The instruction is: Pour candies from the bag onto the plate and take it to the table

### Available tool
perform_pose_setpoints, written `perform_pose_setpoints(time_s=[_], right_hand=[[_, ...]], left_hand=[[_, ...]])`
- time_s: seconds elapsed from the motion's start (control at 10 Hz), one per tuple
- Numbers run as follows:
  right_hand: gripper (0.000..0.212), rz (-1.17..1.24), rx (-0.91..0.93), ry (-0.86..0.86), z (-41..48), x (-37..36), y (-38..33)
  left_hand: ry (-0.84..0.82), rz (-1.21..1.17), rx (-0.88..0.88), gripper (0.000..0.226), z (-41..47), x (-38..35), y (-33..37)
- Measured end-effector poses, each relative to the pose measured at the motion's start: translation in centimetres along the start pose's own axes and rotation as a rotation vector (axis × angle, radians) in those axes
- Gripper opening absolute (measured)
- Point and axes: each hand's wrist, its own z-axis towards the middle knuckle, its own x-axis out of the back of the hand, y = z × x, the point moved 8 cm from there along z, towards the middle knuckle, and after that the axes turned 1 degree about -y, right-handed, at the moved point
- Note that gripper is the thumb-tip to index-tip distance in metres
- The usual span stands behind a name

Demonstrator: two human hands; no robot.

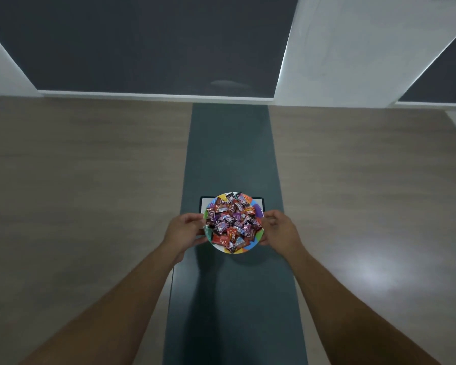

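Observation:
A round paper plate with a multicoloured rim [258,211] is heaped with several wrapped candies [232,223] in red, purple and brown wrappers. It sits at the centre of the view, over the table. My left hand [185,229] grips the plate's left rim, fingers curled round the edge. On the opposite side, my right hand [279,229] holds the right rim. A shadow lies under the plate's near edge; I cannot tell whether the plate rests on the surface or hovers just above it. No candy bag is in view.
The wooden table [90,180] fills the width of the view, with a dark green runner [232,143] down its middle. Under the plate's far half lies a white rectangular mat with a dark border [205,202]. Dark wall panels and white trim stand behind the table's far edge.

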Motion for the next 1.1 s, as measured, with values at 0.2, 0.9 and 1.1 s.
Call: perform_pose_setpoints(time_s=[0.2, 0.9, 1.1], right_hand=[[0.007, -0.051, -0.053, -0.005, 6.9, -1.0, 1.8], [0.025, -0.181, -0.123, 0.032, 17.6, -3.7, 9.2], [0.022, -0.307, -0.045, 0.175, 15.0, -2.2, 8.5]], left_hand=[[0.003, 0.021, 0.052, 0.009, 6.3, -1.3, 0.0], [0.057, 0.158, 0.042, 0.012, 18.3, -3.1, -4.6], [0.140, 0.303, -0.093, 0.016, 15.7, -1.8, -4.1]])
